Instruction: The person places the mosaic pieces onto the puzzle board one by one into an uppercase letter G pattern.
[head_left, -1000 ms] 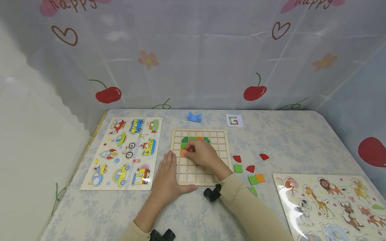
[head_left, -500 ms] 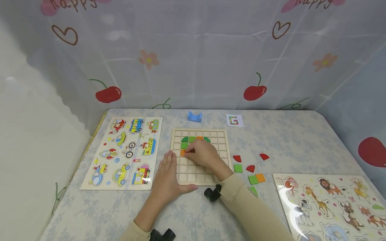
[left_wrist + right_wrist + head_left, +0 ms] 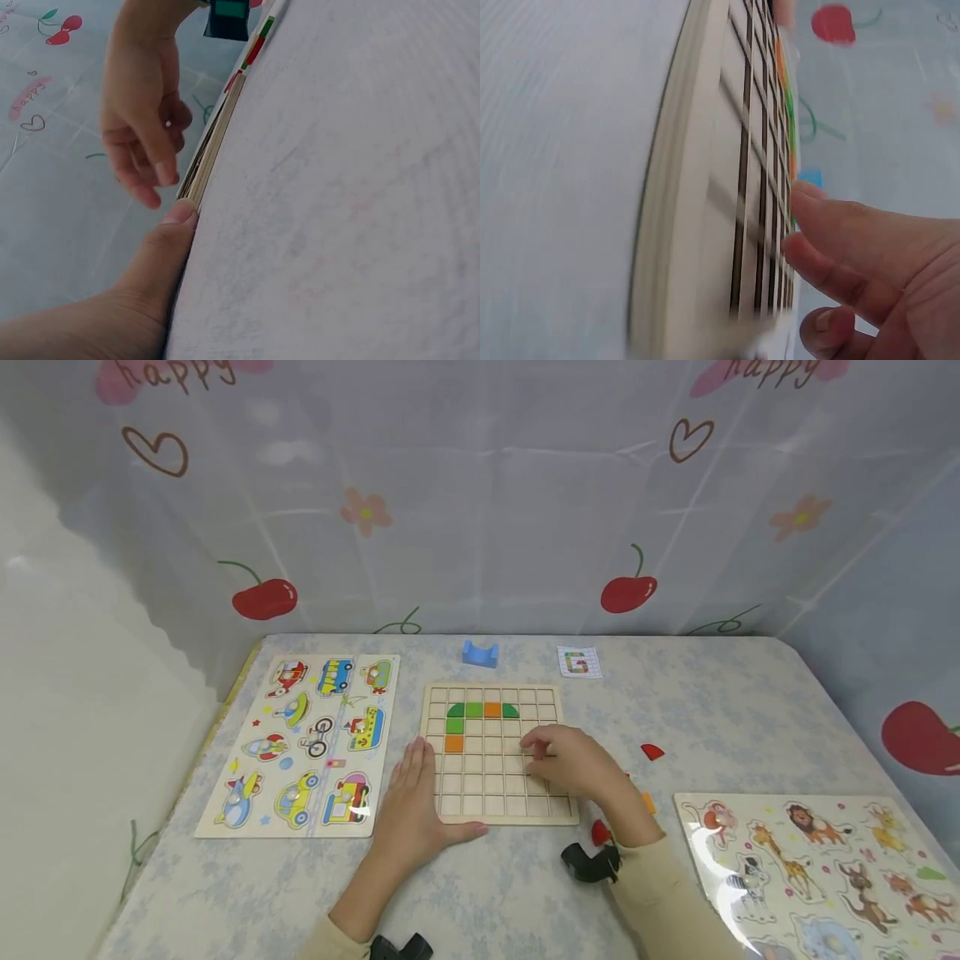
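Grid board (image 3: 495, 752) lies flat at table centre, its coloured tiles (image 3: 480, 710) in its 11 o'clock corner. Right hand (image 3: 573, 764) hovers over its 3 o'clock edge, fingers loosely curled, holding nothing, nearest the loose red piece (image 3: 652, 751). Left hand (image 3: 411, 802) rests flat, fingers straight, against the 8 o'clock edge.

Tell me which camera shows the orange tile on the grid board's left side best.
The head view: the orange tile sits fully visible in the grid board. The right wrist view shows only blurred coloured edges; the left wrist view shows the board's edge, not that tile.
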`<state>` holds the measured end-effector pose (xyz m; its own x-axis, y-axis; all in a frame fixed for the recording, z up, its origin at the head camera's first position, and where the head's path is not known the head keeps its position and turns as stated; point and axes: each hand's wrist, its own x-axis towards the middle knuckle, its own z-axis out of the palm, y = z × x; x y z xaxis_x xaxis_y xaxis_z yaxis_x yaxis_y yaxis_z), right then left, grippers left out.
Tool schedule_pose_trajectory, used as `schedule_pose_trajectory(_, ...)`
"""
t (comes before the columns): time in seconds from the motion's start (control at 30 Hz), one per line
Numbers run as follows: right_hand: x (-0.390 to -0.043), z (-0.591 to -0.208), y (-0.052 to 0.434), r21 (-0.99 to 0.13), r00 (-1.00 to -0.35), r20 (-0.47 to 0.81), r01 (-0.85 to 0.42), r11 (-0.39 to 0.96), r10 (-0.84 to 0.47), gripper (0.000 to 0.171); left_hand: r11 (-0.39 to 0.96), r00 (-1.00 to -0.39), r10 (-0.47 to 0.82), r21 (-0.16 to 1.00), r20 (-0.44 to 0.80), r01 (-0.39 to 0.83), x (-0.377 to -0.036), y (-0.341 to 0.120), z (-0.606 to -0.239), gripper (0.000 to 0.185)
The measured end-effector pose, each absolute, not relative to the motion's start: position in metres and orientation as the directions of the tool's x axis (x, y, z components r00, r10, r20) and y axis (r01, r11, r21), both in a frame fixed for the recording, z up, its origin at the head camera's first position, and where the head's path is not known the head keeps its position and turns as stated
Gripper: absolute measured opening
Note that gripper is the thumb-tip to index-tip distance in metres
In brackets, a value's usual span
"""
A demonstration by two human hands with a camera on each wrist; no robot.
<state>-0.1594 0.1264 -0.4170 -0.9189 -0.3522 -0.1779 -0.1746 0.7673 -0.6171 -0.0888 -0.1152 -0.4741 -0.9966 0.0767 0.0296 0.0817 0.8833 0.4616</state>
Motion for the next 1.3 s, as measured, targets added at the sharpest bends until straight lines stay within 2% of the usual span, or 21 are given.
schedule_pose_trajectory(0.2, -0.144, -0.414, 0.181, -0.559, -0.913, -0.197, -0.195, 0.806, -0.358, 0.025, 0.884, -0.996, 0.084, 0.459, 0.026, 0.087, -0.089, -0.116, -0.474, 0.141)
schedule_pose_trajectory(0.33, -0.14, -0.412, 0.198, -0.566, -0.895, -0.244, -0.181, 0.804, -0.373, 0.024, 0.885, -0.997, 0.08, 0.458, 0.024, 0.082, -0.088, -0.116, -0.474, 0.141)
schedule_pose_trajectory(0.73, -0.138, -0.419, 0.2, -0.581, -0.903, -0.237, -0.164, 0.797, -0.358, 0.021, 0.879, -0.996, 0.085, 0.469, 0.03, 0.089, -0.089, -0.117, -0.475, 0.141)
schedule_pose_trajectory(1.03, -0.137, -0.42, 0.203, -0.641, -0.899, -0.25, -0.124, 0.757, -0.359, 0.023, 0.88, -0.996, 0.087, 0.466, 0.03, 0.091, -0.089, -0.117, -0.475, 0.141)
schedule_pose_trajectory(1.3, -0.145, -0.414, 0.203, -0.695, -0.897, -0.195, -0.159, 0.701, -0.397, 0.016, 0.876, -0.997, 0.08, 0.475, 0.022, 0.081, -0.089, -0.117, -0.475, 0.141)
